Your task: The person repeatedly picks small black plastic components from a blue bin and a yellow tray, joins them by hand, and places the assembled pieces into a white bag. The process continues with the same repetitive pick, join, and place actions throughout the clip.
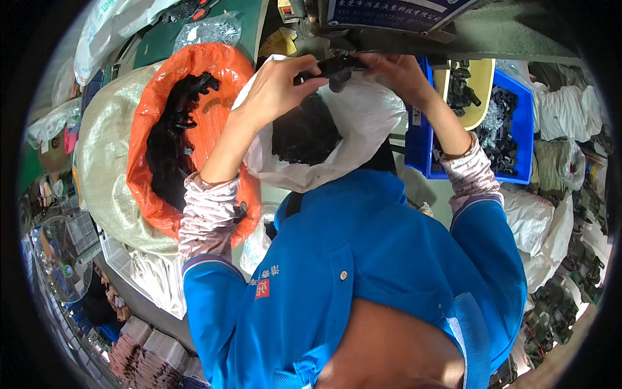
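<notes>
A dark black part (337, 67), too shadowed to name more exactly, is held level between my two hands under the front of a machine. My left hand (282, 87) pinches its left end between thumb and fingers. At the other end, the fingers of my right hand (400, 76) close on it, partly in shade. Directly beneath sits a white bag (376, 113), its mouth spread wide, with dark pieces (304, 133) inside. Left of it, an orange bag (217, 139) stands with its rim rolled out, holding black molded parts (172, 142).
The machine's blue plate (389, 11) overhangs my hands. On the right, a blue bin (418, 146) contains small black parts, and a yellow tray (484, 74) rests on it. A pale woven sack (103, 149) lies at the left, with a fan (63, 258) farther out.
</notes>
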Demonstrator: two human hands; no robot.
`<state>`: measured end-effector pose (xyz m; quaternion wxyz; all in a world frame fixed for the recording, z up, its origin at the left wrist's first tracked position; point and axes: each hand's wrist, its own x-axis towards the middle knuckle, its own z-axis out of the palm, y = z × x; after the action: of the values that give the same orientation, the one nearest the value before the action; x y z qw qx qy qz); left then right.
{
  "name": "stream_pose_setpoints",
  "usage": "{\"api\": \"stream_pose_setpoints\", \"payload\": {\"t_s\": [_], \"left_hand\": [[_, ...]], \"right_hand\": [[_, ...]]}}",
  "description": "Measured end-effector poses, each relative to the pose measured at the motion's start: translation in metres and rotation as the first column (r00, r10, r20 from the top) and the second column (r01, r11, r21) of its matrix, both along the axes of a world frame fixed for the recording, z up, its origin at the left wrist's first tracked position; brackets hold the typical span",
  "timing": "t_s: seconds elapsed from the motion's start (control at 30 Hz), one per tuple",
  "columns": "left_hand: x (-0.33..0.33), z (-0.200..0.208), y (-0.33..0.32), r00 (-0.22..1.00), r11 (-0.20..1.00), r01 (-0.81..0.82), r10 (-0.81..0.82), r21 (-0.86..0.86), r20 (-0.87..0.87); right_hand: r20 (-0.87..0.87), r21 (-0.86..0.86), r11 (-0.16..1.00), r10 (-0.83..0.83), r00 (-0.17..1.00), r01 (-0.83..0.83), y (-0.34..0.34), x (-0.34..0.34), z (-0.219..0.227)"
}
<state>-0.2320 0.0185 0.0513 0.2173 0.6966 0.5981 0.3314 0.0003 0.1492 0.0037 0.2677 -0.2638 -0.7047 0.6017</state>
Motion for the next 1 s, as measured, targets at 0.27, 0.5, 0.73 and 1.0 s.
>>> {"api": "stream_pose_setpoints", "payload": {"t_s": [0.27, 0.5, 0.73, 1.0], "left_hand": [[0.003, 0.004, -0.001, 0.999, 0.999, -0.012, 0.011, -0.037, -0.035], [0.002, 0.001, -0.006, 0.998, 0.999, -0.040, 0.039, -0.011, -0.055], [0.022, 0.001, -0.009, 0.996, 0.958, -0.065, 0.079, 0.280, -0.040], [-0.019, -0.062, -0.144, 0.774, 0.776, -0.629, 0.631, 0.045, -0.058]], "right_hand": [[0.544, 0.818, 0.422, -0.342, 0.766, -0.392, 0.077, -0.028, -0.087], [0.758, 0.594, 0.629, -0.232, 0.609, -0.501, 0.060, -0.041, -0.051], [0.665, 0.735, 0.571, -0.500, 0.555, -0.365, 0.132, -0.006, -0.170], [0.496, 0.761, 0.625, -0.386, 0.778, -0.175, 0.097, -0.028, -0.113]]}}
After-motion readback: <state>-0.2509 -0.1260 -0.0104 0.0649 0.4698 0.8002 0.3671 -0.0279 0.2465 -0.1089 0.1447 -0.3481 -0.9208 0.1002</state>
